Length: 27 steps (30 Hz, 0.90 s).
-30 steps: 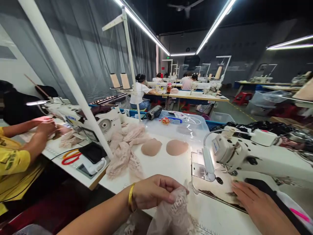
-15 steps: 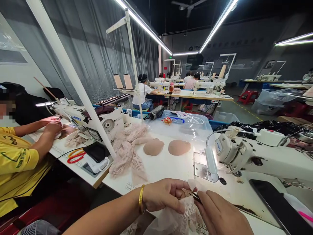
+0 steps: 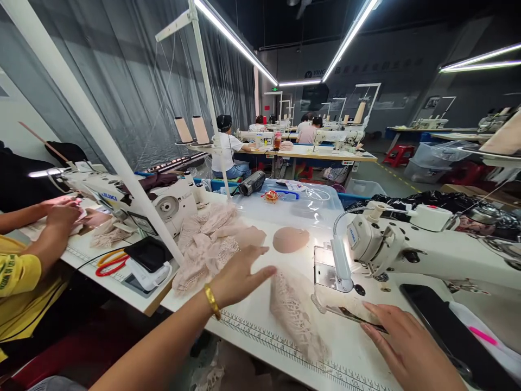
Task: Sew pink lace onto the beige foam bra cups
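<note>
My left hand (image 3: 240,274) is stretched out over the table, thumb and fingers apart, its fingertips at the near edge of a beige bra cup (image 3: 251,235). A second beige cup (image 3: 291,240) lies just to the right. Below it, a pale lace piece (image 3: 295,312) rests on the table, somewhat blurred. Near the front edge of the sewing machine (image 3: 382,244), my right hand (image 3: 401,336) hovers or rests with its fingers extended; whether it touches the tabletop I cannot tell. A dark shiny object (image 3: 463,371) shows beside that hand, too little visible to name.
Crumpled lace fabric (image 3: 203,247) lies left of the cups. A black phone (image 3: 435,320) is at the right. A ruler strip (image 3: 264,339) runs along the front edge. A clear plastic bin (image 3: 321,198) stands behind. At left, a co-worker's hands (image 3: 61,212) are by another machine.
Both hands have parted and let go of the lace piece, which now lies on the table. My left hand moved left toward the cups, my right hand to the right. The view shifted slightly.
</note>
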Motion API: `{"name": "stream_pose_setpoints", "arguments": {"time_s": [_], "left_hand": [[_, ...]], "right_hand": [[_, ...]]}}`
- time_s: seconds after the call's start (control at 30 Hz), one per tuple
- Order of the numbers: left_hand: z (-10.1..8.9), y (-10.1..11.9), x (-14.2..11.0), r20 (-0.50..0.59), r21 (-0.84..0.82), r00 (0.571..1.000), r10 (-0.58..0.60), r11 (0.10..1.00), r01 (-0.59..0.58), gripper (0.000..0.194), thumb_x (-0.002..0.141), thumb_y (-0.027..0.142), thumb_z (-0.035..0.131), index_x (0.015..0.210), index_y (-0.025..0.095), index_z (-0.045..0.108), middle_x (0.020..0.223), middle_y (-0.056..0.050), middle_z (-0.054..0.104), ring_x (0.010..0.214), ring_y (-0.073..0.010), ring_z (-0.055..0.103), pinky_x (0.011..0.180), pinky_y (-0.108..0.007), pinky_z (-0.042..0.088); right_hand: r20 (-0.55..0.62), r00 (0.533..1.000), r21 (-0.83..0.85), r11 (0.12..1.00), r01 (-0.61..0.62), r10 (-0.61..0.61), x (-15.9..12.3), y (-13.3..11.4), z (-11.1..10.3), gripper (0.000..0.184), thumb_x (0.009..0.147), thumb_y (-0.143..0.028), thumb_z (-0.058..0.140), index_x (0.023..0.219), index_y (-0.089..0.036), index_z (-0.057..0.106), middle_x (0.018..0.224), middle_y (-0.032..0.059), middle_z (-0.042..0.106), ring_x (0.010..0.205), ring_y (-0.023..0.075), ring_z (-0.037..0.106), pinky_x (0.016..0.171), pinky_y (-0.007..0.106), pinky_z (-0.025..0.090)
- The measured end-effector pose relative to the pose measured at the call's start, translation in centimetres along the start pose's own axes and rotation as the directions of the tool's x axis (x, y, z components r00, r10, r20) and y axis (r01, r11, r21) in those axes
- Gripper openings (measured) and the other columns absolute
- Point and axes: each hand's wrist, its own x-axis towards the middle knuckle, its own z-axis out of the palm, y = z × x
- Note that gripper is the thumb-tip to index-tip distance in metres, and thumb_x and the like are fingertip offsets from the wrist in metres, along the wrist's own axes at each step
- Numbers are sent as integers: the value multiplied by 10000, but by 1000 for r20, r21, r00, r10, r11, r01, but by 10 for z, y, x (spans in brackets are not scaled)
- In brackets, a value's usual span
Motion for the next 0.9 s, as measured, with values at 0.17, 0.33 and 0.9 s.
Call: {"name": "stream_pose_setpoints", "arguments": {"time_s": [0.17,0.33,0.9], "left_hand": [[47,3,22,153,27,982,-107,994,104,727,924,522,616,1489,74,525,1475,-226,576,1381,-376,516,1184,-544,375],[68,-3,35,184,-16,972,-150,988,155,504,778,340,747,1233,130,691,1068,-102,738,997,-288,677,929,-425,535],[65,27,-42,379,-214,486,788,585,-782,205,991,232,571,1168,177,659,1146,-72,756,1024,-190,693,1000,-284,516]], "right_hand": [[90,988,181,973,-142,128,29,-48,15,306,1067,-513,491,1216,-303,656,1081,71,723,933,239,729,648,306,598],[148,986,252,962,-108,72,61,-86,40,386,979,-508,570,1264,-268,672,925,79,688,808,277,662,644,360,502],[759,572,650,-297,-700,312,66,-97,27,548,806,-666,752,1156,-250,691,956,72,757,849,243,706,789,380,541]]}}
